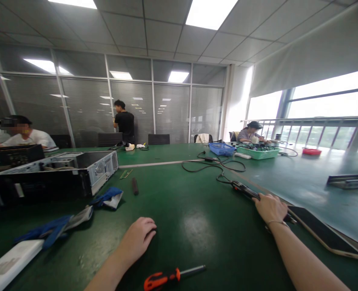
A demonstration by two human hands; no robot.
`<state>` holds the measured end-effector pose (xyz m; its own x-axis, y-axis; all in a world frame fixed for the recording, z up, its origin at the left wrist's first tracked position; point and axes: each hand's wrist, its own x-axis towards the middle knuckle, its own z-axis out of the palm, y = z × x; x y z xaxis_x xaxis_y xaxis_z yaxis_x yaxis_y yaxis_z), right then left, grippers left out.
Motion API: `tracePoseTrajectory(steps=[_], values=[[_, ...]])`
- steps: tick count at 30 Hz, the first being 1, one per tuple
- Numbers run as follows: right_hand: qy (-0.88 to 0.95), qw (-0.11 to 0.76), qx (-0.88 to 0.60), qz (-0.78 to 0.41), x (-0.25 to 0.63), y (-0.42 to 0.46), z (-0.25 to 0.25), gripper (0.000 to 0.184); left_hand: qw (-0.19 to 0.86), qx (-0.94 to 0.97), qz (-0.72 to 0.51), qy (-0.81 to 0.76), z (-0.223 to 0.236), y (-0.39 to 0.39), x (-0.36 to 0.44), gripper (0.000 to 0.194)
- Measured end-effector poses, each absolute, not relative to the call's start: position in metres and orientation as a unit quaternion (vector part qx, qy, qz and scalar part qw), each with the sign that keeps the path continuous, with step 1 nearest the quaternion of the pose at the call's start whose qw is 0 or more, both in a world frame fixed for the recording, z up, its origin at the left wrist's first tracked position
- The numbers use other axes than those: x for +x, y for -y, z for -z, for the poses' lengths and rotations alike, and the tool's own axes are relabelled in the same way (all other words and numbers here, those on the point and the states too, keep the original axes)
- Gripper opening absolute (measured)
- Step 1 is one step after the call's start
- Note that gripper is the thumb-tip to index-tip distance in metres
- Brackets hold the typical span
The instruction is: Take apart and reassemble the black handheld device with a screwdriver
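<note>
My right hand (pixel 269 207) lies over the grip of a black electric screwdriver (pixel 243 190), its fingers closed on the tool; a black cable (pixel 215 166) runs from the tool across the green table (pixel 197 226). My left hand (pixel 140 237) rests on the table with its fingers curled under, and whether anything is in them I cannot make out. An orange and black hand screwdriver (pixel 169 277) lies just in front of my left forearm.
An open computer case (pixel 64 171) lies at the left, with blue gloves (pixel 108 198) and a white box (pixel 9 264) near it. A dark tablet (pixel 321 231) lies right of my right wrist. Blue (pixel 222 148) and green (pixel 258 152) trays stand far back. People sit and stand at the far side.
</note>
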<state>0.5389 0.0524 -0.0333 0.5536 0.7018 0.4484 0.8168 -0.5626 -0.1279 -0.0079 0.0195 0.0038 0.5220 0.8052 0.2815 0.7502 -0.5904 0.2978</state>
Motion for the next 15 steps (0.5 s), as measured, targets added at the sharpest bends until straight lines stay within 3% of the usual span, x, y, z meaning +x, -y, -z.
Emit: tracePoseTrajectory(steps=[15], values=[[0.442, 0.196, -0.852, 0.199, 0.531, -0.047, 0.013, 0.044, 0.071, 0.869, -0.196, -0.449, -0.010, -0.017, -0.007, 0.026]])
